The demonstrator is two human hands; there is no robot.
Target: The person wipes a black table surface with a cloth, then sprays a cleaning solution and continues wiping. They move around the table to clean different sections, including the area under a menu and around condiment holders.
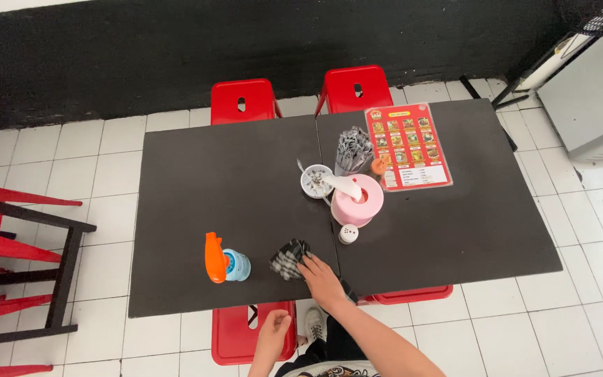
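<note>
Two black tables [232, 209] stand pushed together, seen from above, and I am looking down at my own two bare hands near their front edge. My right hand [321, 278] lies flat with fingers spread, its fingertips resting on a dark checked cloth [289, 258] that sits crumpled on the table; the hand presses rather than grips. My left hand [273, 327] hangs below the table edge, loosely curled and holding nothing, above a red stool [235, 335]. Just left of the cloth stands a pale blue spray bottle [235, 265] with an orange trigger head. Further back sit a pink tissue holder [357, 199], a small white shaker [348, 234], a white ashtray [314, 181], a bundle of wrapped straws [352, 150] and a red menu card [407, 146]. I judge the cloth soft, light and limp; it should bunch easily, so a pinch at its raised folds would take hold best.
</note>
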